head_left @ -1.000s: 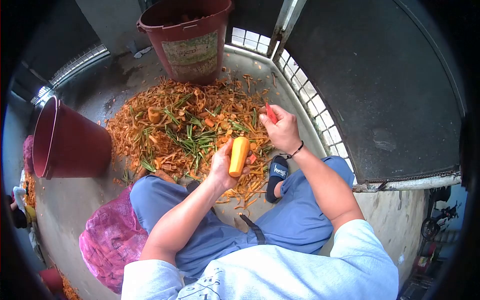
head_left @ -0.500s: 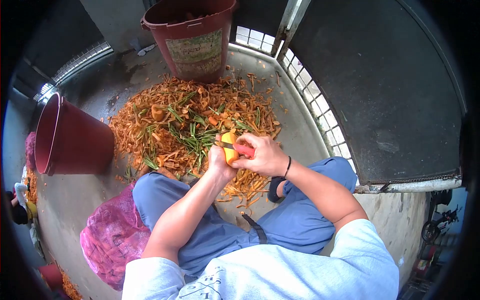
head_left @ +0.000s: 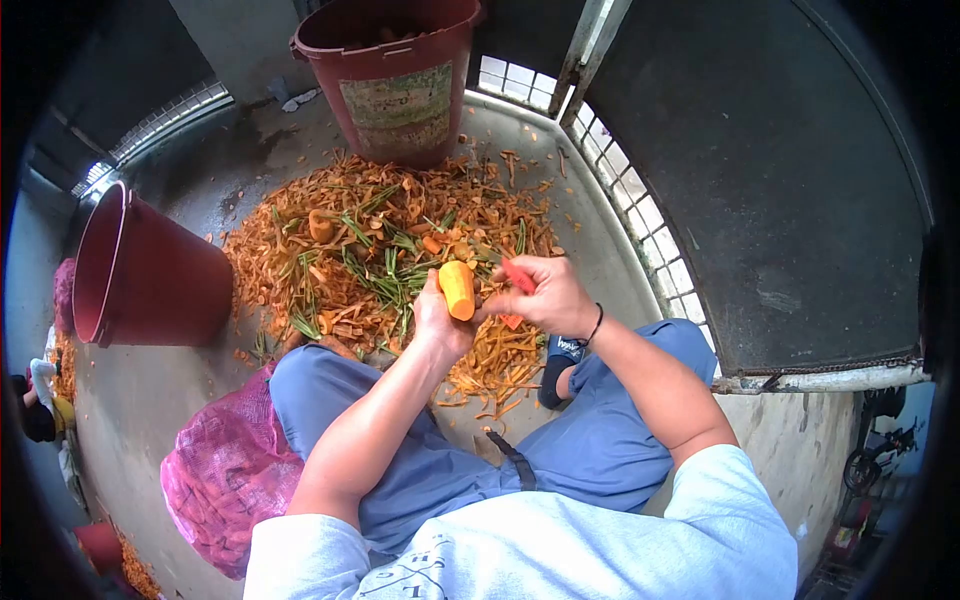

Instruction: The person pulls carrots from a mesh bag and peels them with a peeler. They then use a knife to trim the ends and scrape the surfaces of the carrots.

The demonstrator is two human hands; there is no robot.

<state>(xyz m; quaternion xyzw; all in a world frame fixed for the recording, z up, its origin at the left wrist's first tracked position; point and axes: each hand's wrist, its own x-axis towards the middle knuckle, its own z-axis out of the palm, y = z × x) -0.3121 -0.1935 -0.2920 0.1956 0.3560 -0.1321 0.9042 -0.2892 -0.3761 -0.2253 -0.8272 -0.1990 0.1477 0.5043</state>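
My left hand [head_left: 437, 320] is closed around a thick, peeled carrot [head_left: 457, 290], its cut end tilted towards me. Just to the right, my right hand [head_left: 560, 300] grips a red-handled peeler [head_left: 518, 277]; its blade is blurred and hard to make out. A gap separates the peeler's handle from the carrot. Beneath and beyond both hands spreads a heap of orange peelings [head_left: 340, 215], mixed with green stalks [head_left: 385, 275] and a few carrot pieces.
A tall red bin [head_left: 400, 90] stands behind the heap, and a red bucket [head_left: 165, 270] lies tipped at its left. Beside my left knee sits a pink mesh sack [head_left: 230, 470] of carrots. A dark panel [head_left: 760, 200] and white grille [head_left: 640, 215] border the right side.
My right hand has drawn the peeler off the carrot towards the right. The carrot stays in my left hand, now more exposed.
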